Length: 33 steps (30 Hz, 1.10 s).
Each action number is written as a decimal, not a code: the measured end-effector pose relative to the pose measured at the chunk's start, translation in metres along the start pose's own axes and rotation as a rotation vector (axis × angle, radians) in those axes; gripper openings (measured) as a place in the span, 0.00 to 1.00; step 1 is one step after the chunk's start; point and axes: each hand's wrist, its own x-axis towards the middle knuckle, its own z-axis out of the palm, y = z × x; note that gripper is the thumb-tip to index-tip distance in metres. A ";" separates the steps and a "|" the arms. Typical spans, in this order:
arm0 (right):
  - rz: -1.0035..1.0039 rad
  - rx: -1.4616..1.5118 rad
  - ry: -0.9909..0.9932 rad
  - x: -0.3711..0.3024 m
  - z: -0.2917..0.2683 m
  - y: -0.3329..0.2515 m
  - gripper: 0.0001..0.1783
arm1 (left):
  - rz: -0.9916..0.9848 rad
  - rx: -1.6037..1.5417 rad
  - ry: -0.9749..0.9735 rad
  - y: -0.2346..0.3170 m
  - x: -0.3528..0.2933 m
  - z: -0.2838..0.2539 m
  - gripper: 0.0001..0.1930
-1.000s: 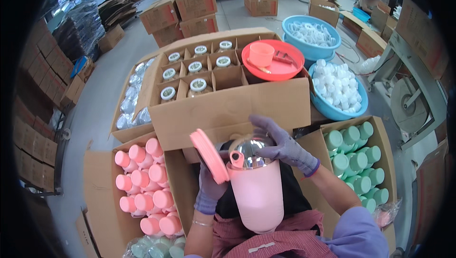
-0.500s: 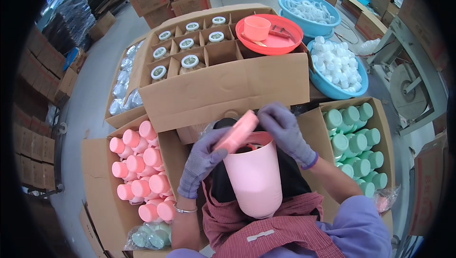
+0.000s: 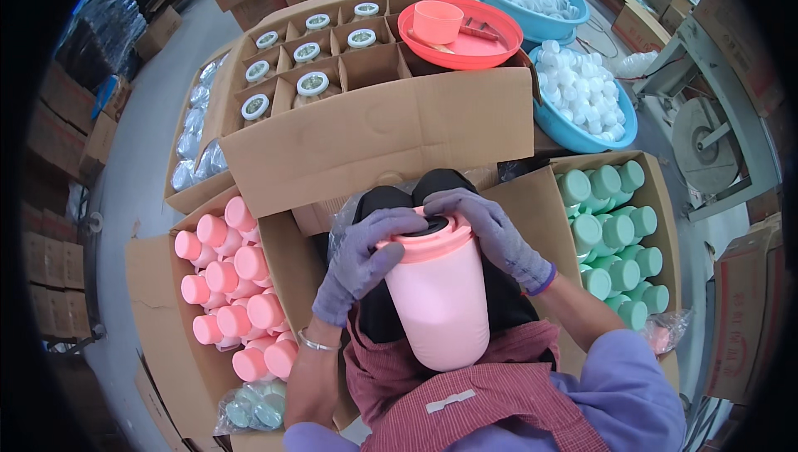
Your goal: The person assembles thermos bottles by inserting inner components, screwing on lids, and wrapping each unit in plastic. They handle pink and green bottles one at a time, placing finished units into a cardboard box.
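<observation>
A large pink tumbler (image 3: 440, 315) stands tilted on my lap. Its pink lid (image 3: 432, 240), which has a black middle, sits on the mouth. From the left, my left hand (image 3: 363, 259) in a grey-purple glove grips the lid's rim, thumb at the near side and fingers over the top. My right hand (image 3: 496, 234), gloved alike, curls over the lid's far right side. Whether the lid is fully seated cannot be seen.
At left, a carton holds several pink cups (image 3: 223, 277); at right, another holds green cups (image 3: 619, 236). Ahead stands a divided carton (image 3: 382, 132) of white-lidded jars, with a red tray (image 3: 465, 57) on its corner. Blue basins (image 3: 573, 140) of small white parts stand beyond it.
The pink lid, held tilted above the tumbler in my left hand before, now lies on its mouth. My right hand has come down onto the lid.
</observation>
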 end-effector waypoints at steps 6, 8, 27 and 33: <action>-0.048 0.078 -0.165 0.004 0.006 0.005 0.24 | 0.002 0.201 0.123 0.033 -0.027 0.011 0.20; -0.010 0.044 -0.129 0.001 0.007 0.000 0.23 | -0.066 0.022 0.169 0.023 -0.027 0.014 0.23; 0.341 -0.148 -0.134 -0.126 -0.087 -0.037 0.33 | -0.572 -0.408 -0.055 0.012 -0.086 0.124 0.13; -0.251 -0.457 -0.426 -0.069 -0.036 -0.089 0.28 | -0.717 -0.769 -0.069 -0.062 -0.122 0.134 0.14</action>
